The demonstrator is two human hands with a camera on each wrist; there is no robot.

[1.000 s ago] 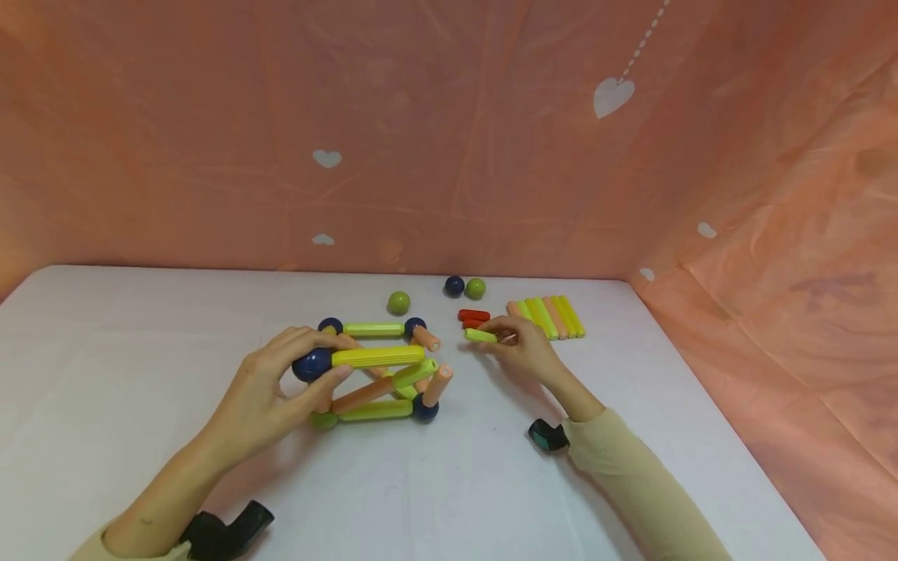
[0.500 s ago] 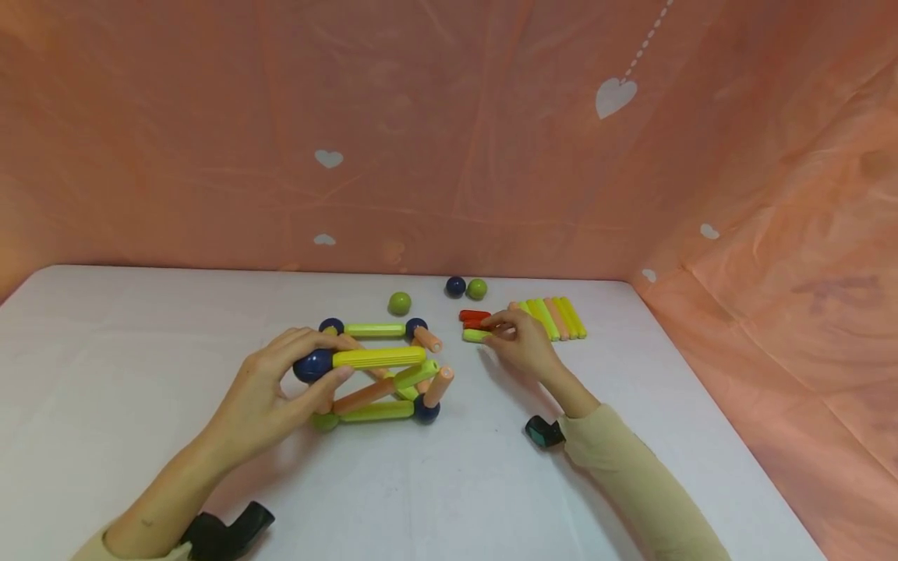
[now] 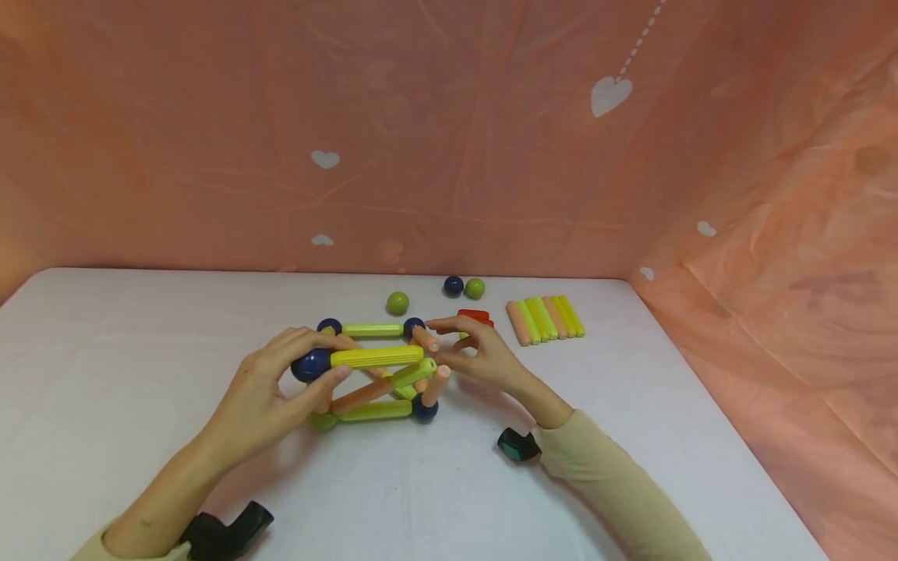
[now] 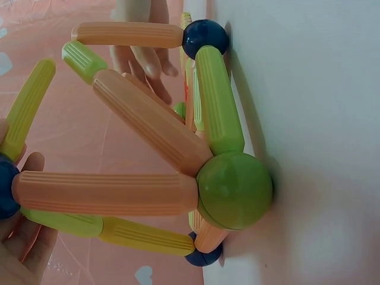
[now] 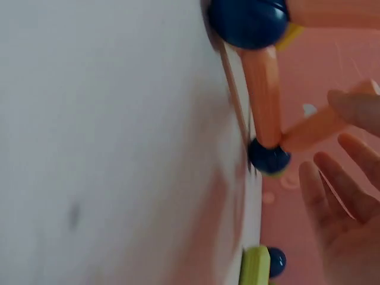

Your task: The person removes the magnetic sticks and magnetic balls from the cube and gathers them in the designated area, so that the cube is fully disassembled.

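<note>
My left hand [image 3: 261, 393] grips a navy ball [image 3: 310, 365] at the top of a framework of toy building rods and balls; a yellow rod [image 3: 379, 358] sticks out rightward from that ball. Below, a green rod [image 3: 375, 411] links a green ball [image 4: 234, 190] to a navy ball [image 3: 424, 409] on the table. My right hand [image 3: 487, 360] has its fingers spread loosely beside the orange rod [image 3: 425, 339] at the framework's far right corner. In the right wrist view the thumb overlaps that rod's end; whether it touches cannot be told.
Behind my right hand lie short red rods [image 3: 474, 315], with a green rod partly hidden. A row of orange, green and yellow rods [image 3: 547, 319] lies farther right. Loose balls stand at the back: one navy [image 3: 453, 286] and two green [image 3: 475, 288]. An orange cloth [image 3: 449, 156] hangs behind the table.
My right hand has put a short green rod down beside the red ones, let it go, and moved left to the framework. My left hand keeps its place on the navy ball.
</note>
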